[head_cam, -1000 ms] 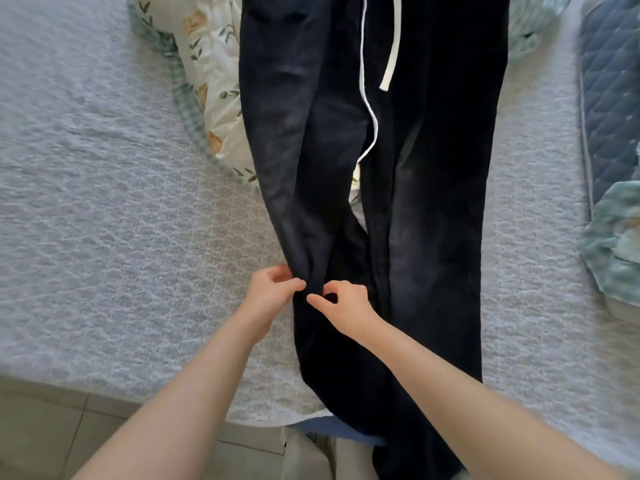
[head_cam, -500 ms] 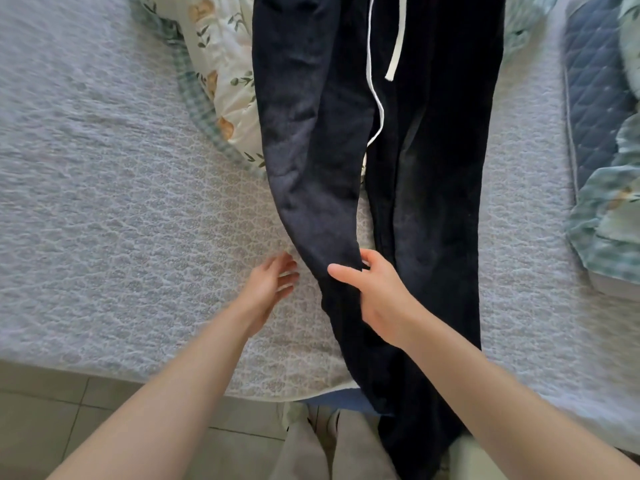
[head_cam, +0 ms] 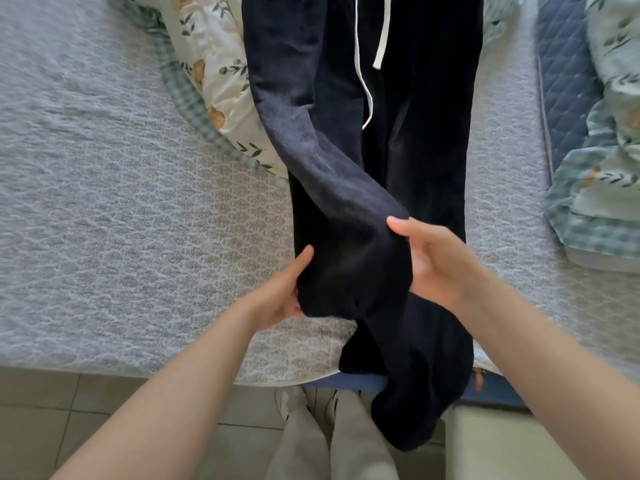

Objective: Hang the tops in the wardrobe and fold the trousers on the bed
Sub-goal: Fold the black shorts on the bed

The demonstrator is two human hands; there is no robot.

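Observation:
Dark navy trousers (head_cam: 408, 140) with a white drawstring (head_cam: 381, 36) lie lengthwise on the bed (head_cam: 104, 202), their leg ends hanging over the near edge. The left trouser leg is lifted off the bed and drawn across toward the right leg. My left hand (head_cam: 280, 289) holds this raised leg from below on its left side, thumb up against the cloth. My right hand (head_cam: 436, 261) grips the same leg on its right side, thumb on top of the fabric.
A floral quilt with a checked border (head_cam: 214, 91) lies under the trousers at the upper left. A blue quilted mat (head_cam: 564, 98) and a green floral blanket (head_cam: 602, 188) sit at the right. Tiled floor (head_cam: 69, 427) and my own legs (head_cam: 332, 445) show below the bed edge.
The hands let go of their pinch on the left leg, opened briefly, then took hold of it from both sides. The leg now hangs raised and shifted right over the other leg.

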